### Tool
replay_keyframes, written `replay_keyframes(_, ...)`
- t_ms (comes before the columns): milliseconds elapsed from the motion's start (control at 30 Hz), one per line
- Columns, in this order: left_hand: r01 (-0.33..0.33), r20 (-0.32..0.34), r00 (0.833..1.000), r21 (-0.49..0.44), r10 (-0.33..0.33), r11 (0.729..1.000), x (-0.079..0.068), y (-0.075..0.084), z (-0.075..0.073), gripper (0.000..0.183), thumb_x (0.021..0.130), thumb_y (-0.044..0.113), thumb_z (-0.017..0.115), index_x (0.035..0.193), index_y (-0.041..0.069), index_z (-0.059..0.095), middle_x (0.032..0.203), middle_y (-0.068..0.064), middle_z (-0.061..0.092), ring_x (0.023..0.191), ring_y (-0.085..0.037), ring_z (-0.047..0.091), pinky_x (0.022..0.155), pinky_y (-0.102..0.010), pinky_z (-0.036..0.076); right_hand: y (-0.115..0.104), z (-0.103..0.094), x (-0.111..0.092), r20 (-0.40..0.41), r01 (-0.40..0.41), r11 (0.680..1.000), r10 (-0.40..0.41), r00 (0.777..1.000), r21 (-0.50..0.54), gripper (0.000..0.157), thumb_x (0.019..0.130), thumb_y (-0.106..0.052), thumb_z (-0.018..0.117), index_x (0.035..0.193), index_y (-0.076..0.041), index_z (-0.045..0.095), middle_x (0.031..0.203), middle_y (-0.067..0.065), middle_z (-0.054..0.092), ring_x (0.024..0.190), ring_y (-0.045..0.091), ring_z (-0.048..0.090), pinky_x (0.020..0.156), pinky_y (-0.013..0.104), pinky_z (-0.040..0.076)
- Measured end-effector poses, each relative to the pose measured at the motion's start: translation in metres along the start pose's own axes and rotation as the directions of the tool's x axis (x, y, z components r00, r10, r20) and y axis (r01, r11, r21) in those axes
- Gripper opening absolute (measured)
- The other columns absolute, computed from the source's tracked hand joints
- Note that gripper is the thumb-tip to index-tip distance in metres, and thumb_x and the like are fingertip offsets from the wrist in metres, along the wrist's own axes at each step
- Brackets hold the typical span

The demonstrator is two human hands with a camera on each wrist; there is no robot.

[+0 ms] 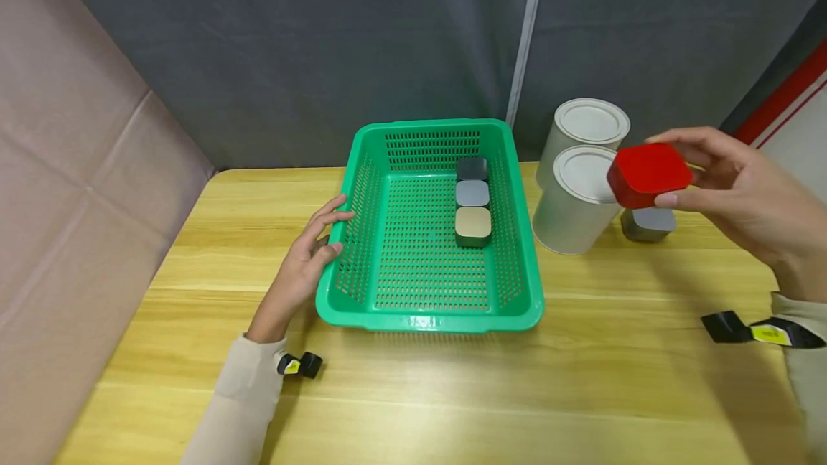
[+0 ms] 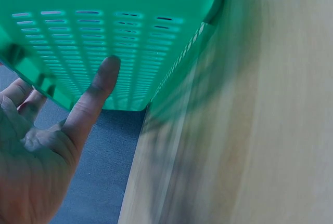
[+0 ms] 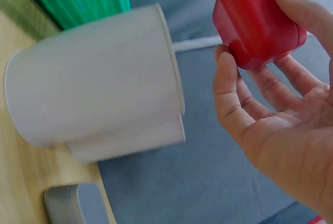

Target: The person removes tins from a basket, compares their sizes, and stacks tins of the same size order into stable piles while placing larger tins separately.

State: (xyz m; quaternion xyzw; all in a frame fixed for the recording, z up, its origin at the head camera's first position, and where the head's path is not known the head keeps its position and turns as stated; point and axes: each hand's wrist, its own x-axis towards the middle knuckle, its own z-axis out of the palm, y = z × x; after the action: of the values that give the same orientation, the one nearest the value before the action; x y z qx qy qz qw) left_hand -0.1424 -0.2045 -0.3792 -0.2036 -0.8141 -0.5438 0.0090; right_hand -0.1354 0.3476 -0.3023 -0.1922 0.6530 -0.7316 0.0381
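My right hand pinches a red rounded-square tin between thumb and fingertips, raised above the table at the right. In the right wrist view the same red tin shows a lid seam near the thumb. My left hand is at the left rim of a green plastic basket, its fingers fairly straight and touching the rim. Along the basket's right side, a black tin, a grey tin and a beige-topped tin sit in a row.
Two white lidded canisters, a front one and a rear one, stand right of the basket. A grey tin lies on the wooden table beside them. A dark grey curtain hangs behind.
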Motion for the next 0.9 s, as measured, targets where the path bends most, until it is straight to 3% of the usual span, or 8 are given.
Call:
replay_keyframes(233, 0.008, 0.002, 1.0, 0.002, -0.008, 1.0, 0.0, -0.001, 0.0, 0.049, 0.101, -0.002, 0.045, 0.149, 0.005, 0.052, 0.173, 0.0, 0.027, 0.162, -0.025, 0.018, 0.12, -0.071, 0.026, 0.011, -0.015, -0.013, -0.16, 0.046, 0.999, -0.042, 0.986, 0.022, 0.06, 0.093, 0.028, 0.048, 0.147, 0.003, 0.051, 0.135, 0.005, 0.069, 0.106, 0.016, 0.069, 0.086, 0.019, 0.059)
replay_keyframes(467, 0.008, 0.006, 1.0, 0.0, -0.008, 1.0, 0.0, 0.0, -0.001, 0.049, 0.101, -0.001, 0.045, 0.15, 0.005, 0.052, 0.173, 0.0, 0.027, 0.162, -0.025, 0.018, 0.119, -0.07, 0.029, 0.022, -0.028, -0.024, -0.244, 0.087, 0.993, -0.064, 0.968, 0.085, 0.06, 0.094, 0.027, 0.048, 0.148, 0.001, 0.051, 0.135, 0.004, 0.071, 0.106, 0.015, 0.07, 0.088, 0.017, 0.058)
replay_keyframes(900, 0.003, 0.002, 1.0, -0.007, -0.003, 1.0, 0.0, -0.001, 0.0, 0.05, 0.1, -0.001, 0.045, 0.149, 0.005, 0.052, 0.173, -0.001, 0.027, 0.162, -0.026, 0.018, 0.119, -0.071, 0.028, 0.043, -0.042, -0.031, -0.385, -0.037, 0.993, 0.077, 0.92, 0.11, 0.056, 0.093, 0.022, 0.058, 0.14, -0.009, 0.061, 0.126, -0.004, 0.07, 0.099, 0.009, 0.069, 0.082, 0.014, 0.058)
